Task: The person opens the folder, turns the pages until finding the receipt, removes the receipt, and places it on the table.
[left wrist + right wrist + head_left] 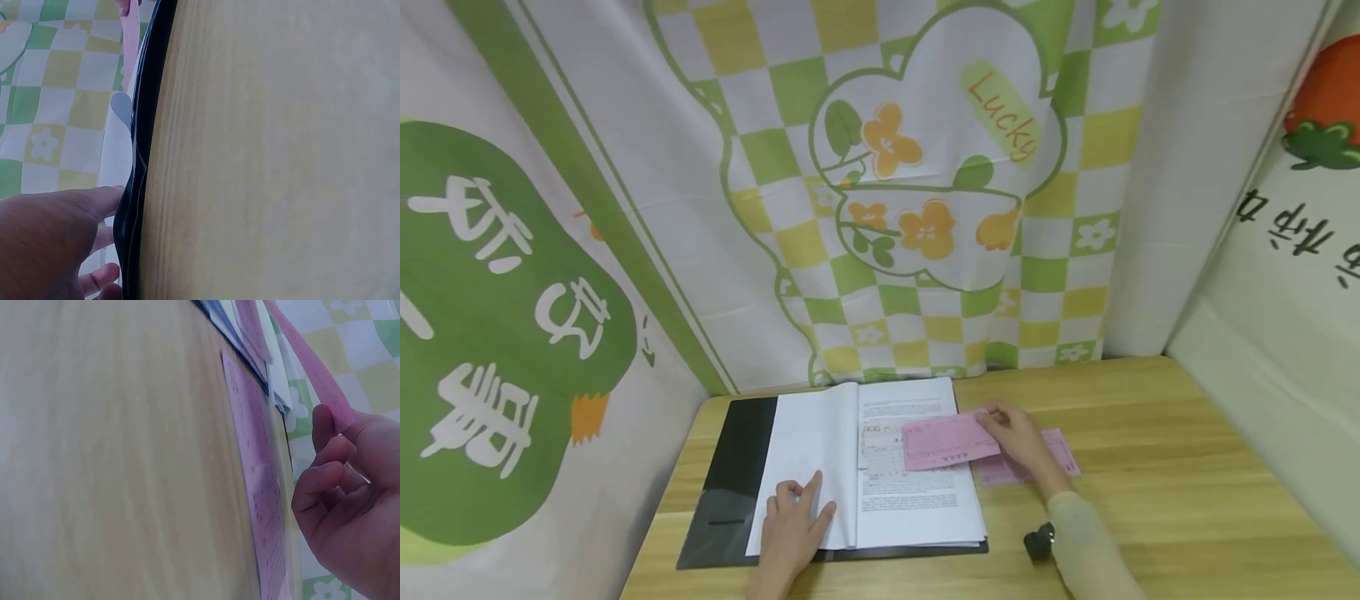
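Observation:
A black folder (722, 500) lies spread wide with white pages. My left hand (792, 525) rests on its blank left page (808, 433), fingers apart. In the left wrist view that hand (56, 240) is at the folder's dark edge (140, 144). Between thumb and fingers, my right hand (1013, 433) pinches the right end of a pink slip (947, 442) over the printed right page (917, 525). The right wrist view shows this pinch on the slip (319, 378) clearly. A pale printed slip (880, 446) lies on that page, partly covered by the pink one.
Another pink slip (1060, 450) lies on the wooden table (1180, 475) right of the folder, partly under the right forearm. A small black device (1039, 542) sits at the right wrist. Patterned curtain cloth (910, 325) hangs along the table's back edge, with cloth walls on both sides.

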